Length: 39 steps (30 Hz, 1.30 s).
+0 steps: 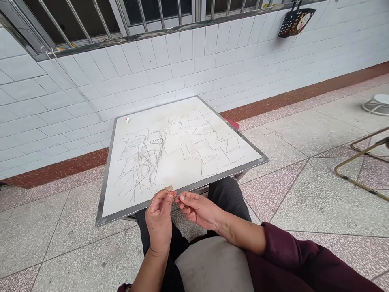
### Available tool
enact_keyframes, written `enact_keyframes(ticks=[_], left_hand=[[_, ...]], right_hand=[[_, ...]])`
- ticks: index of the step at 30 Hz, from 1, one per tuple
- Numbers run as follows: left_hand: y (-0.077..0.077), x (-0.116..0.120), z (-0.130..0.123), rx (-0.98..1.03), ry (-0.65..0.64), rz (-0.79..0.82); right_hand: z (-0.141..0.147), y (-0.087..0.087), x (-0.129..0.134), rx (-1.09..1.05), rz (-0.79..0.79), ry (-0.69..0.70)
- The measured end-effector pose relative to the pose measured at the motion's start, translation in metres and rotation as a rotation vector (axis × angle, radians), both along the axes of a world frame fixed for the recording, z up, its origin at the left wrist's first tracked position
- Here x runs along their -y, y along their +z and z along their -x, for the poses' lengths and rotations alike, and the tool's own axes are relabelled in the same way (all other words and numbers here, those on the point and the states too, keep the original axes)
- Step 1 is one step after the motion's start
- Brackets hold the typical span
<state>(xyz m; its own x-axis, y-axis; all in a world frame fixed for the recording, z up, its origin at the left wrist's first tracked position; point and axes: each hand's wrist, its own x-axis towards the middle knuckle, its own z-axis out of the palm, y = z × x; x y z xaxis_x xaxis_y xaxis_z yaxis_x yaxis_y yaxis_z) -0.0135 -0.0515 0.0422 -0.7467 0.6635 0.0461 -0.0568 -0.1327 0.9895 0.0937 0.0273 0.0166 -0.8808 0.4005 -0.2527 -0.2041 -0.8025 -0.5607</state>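
Near the front edge of the white table (pixel 179 172), my left hand (pixel 159 221) pinches a thin dark wire (pixel 161 185) between thumb and index finger. A small tan piece (pixel 169 188), perhaps tape, shows at the index fingertip. My right hand (pixel 199 209) comes in from the right, its thumb and index finger closed at the same wire, close to the left fingertips. On the tabletop lie a tangled heap of bent wires (pixel 147 150) at the left and several zigzag wires (pixel 209 140), spread apart, at the right.
A small white and red object (pixel 127 120) sits at the table's far left corner. Behind stands a white tiled wall (pixel 182 65) with barred windows. A dotted bag (pixel 296 22) hangs there. At the right are a metal chair frame (pixel 349 178) and a white stool (pixel 381 100).
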Motion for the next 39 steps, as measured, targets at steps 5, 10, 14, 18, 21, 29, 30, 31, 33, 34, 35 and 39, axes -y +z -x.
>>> enact_keyframes(ticks=[5,10,14,18,21,29,30,31,33,34,35,39], left_hand=[[0.002,0.002,0.002,-0.097,0.078,0.095],[0.004,0.001,0.002,-0.203,0.093,0.139],[0.004,0.000,0.000,-0.186,0.098,0.119],[0.002,-0.003,-0.001,-0.159,0.092,0.090],[-0.002,-0.003,0.000,-0.123,0.073,0.071],[-0.023,-0.002,0.002,0.126,-0.147,0.018],[-0.024,-0.002,0.003,0.154,-0.154,0.006],[-0.025,-0.002,0.003,0.176,-0.158,0.006],[-0.025,-0.002,0.003,0.199,-0.157,0.025],[-0.025,-0.002,0.002,0.205,-0.154,0.034],[-0.025,-0.002,0.002,0.211,-0.155,0.040],[-0.025,-0.001,0.001,0.214,-0.175,0.034]], right_hand=[[0.000,0.000,0.006,0.004,-0.249,-0.014],[0.004,-0.005,0.007,0.120,-0.588,-0.112],[0.004,-0.008,0.008,0.202,-0.802,-0.194],[0.002,-0.006,0.008,0.192,-1.198,-0.278],[0.001,-0.007,0.005,0.175,-1.364,-0.316],[-0.004,-0.016,-0.001,0.231,-1.313,-0.400],[-0.004,-0.016,-0.002,0.233,-1.257,-0.395],[-0.004,-0.016,-0.002,0.232,-1.201,-0.385],[-0.003,-0.015,-0.003,0.219,-1.107,-0.361],[-0.003,-0.015,-0.003,0.209,-1.065,-0.347],[-0.003,-0.015,-0.004,0.198,-1.017,-0.330],[-0.004,-0.014,-0.009,0.169,-0.776,-0.255]])
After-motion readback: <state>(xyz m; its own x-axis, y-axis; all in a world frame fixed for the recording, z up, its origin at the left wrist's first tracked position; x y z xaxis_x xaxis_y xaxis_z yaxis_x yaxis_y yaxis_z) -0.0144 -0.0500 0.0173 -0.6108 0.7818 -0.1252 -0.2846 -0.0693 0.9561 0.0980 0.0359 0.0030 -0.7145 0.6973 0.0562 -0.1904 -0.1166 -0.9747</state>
